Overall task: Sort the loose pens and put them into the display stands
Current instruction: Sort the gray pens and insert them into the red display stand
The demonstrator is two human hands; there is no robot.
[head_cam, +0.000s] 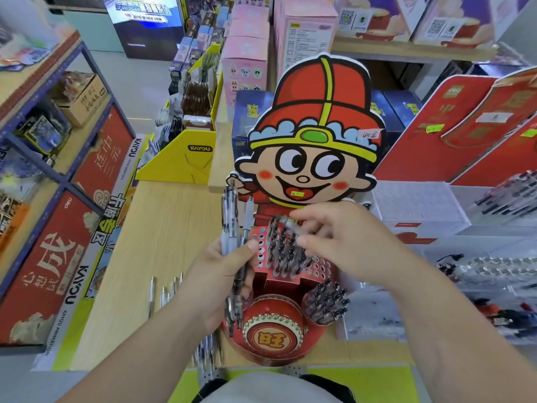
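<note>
A red cartoon-boy display stand [316, 146] stands on the wooden counter; its red hole tray [315, 267] holds several dark pens. My left hand [216, 282] grips a bundle of pens [231, 216] upright at the stand's left side. Over the hole tray, my right hand [340, 242] pinches one pen [286, 221] between thumb and fingers, its tip blurred. A round cup [327, 301] at the stand's lower right is full of dark pens. A few loose pens [164, 293] lie on the counter to the left.
Clear acrylic pen boxes [421, 207] stand to the right, with red display boards [453, 126] behind. A yellow card bin [181, 158] sits at back left. Red boxes lean along the counter's left edge. More pens [207, 351] lie near the front edge.
</note>
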